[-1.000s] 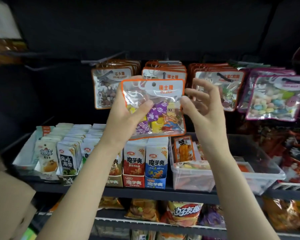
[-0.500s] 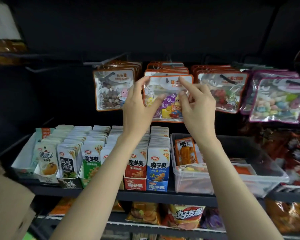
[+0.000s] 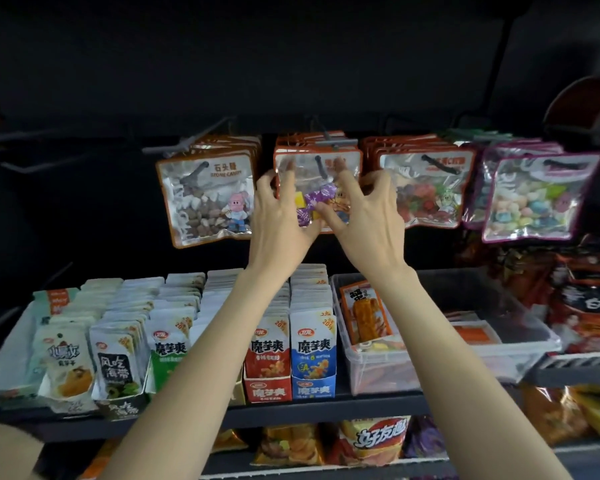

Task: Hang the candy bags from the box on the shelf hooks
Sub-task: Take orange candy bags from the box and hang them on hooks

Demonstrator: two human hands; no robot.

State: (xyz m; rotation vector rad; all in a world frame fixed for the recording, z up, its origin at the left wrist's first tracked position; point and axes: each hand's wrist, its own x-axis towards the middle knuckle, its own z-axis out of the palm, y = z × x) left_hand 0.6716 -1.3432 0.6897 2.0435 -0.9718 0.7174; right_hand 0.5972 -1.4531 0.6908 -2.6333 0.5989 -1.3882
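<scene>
Crinkly orange and yellow snack bags (image 3: 368,441) fill the lowest shelf, nearest the camera. Above them, on the dark shelf (image 3: 326,412), stand cartons of konjac snack packets (image 3: 312,348) in rows, with a clear plastic tub (image 3: 440,362) to their right holding an orange packet. Two bare forearms rise past these. The left hand (image 3: 278,220) and the right hand (image 3: 364,216) meet at the orange-edged candy bag (image 3: 317,181), which hangs at the front of the middle hook (image 3: 331,143); the fingers are spread and bent over the bag's clear face, thumbs almost touching at its lower part, but whether they pinch it or only rest on it I cannot tell. To the left hangs a stone candy bag (image 3: 207,199), to the right another orange-edged bag (image 3: 426,188), and farthest right purple-edged bags (image 3: 534,199).
</scene>
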